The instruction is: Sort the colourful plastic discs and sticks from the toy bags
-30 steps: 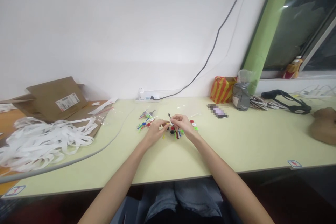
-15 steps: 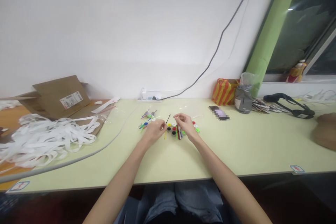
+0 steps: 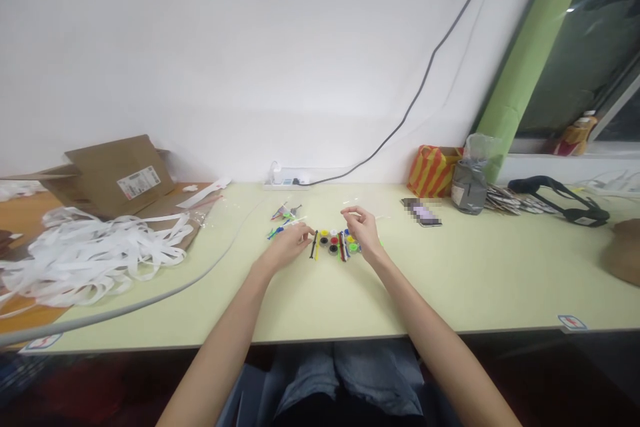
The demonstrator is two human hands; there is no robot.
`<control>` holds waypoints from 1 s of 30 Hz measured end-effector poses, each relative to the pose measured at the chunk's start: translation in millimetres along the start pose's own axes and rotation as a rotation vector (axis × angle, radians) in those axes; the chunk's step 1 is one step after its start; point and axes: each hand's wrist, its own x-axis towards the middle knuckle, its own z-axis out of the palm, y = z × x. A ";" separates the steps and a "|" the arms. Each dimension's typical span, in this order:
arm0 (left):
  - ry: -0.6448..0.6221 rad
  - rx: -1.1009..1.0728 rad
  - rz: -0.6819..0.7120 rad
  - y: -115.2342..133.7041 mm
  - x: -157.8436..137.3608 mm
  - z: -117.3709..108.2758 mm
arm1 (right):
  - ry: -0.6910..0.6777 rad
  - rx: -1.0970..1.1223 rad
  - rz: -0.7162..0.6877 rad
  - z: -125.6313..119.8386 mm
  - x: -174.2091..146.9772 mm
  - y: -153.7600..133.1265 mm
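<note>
My left hand (image 3: 290,243) is at the upper end of a thin black stick (image 3: 313,247), its index fingertip touching or almost touching it; the fingers look loosened. That stick lies upright in view, close beside a thin yellow stick (image 3: 317,247). My right hand (image 3: 364,232) hovers over the right of a cluster of small round discs, fingers apart and holding nothing I can see. A black disc (image 3: 333,249), a red disc (image 3: 334,240) and a green disc (image 3: 354,248) show there. A row of coloured sticks (image 3: 343,247) lies among the discs, partly behind my right hand.
Loose coloured pieces (image 3: 285,212) lie behind my left hand. A phone (image 3: 423,212) and a striped bag (image 3: 434,170) are to the right. Left are white strips (image 3: 95,260), a cardboard box (image 3: 117,173) and a grey cable (image 3: 165,297). A power strip (image 3: 286,179) sits by the wall.
The black stick, held tilted in my left fingers before, now lies beside the yellow one. My left hand has loosened. My right hand shifted slightly right, and the view moved a little.
</note>
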 end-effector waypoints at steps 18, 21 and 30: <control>-0.003 0.174 -0.155 11.0 7.9 28.4 | 0.056 -0.008 0.050 -3.5 2.1 4.8; 0.001 0.208 -0.188 9.9 8.3 28.4 | 0.067 -0.004 0.065 -4.6 3.8 6.6; -0.078 0.246 -0.172 -3.3 7.9 22.8 | 0.077 -0.016 0.061 -6.0 6.9 8.9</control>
